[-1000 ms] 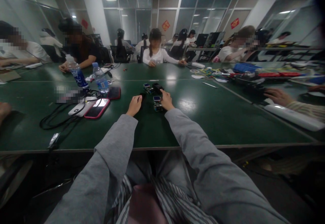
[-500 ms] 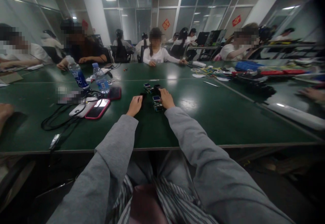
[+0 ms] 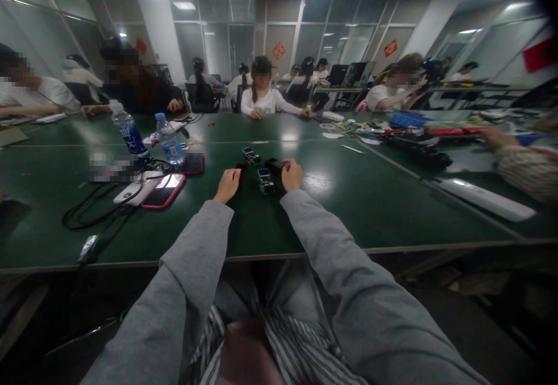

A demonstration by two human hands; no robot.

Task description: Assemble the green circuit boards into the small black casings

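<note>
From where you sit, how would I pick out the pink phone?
Take the green table. Left of the person's left hand lie phones and black cables. The pink phone lies face up there; its bright rim sets it apart from the white device beside it and the dark phone behind.

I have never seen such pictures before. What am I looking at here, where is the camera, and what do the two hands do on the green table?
There is no machine here: a person wears a camera on the head, so you look forward and down along the grey sleeves. The left hand rests on the green table, next to a small black piece. The right hand seems closed on a black block. Between the hands stands a small electronic module with a blue screen; a second module lies beyond it. To the left lie a pink-cased phone, black cables and two water bottles.
</note>
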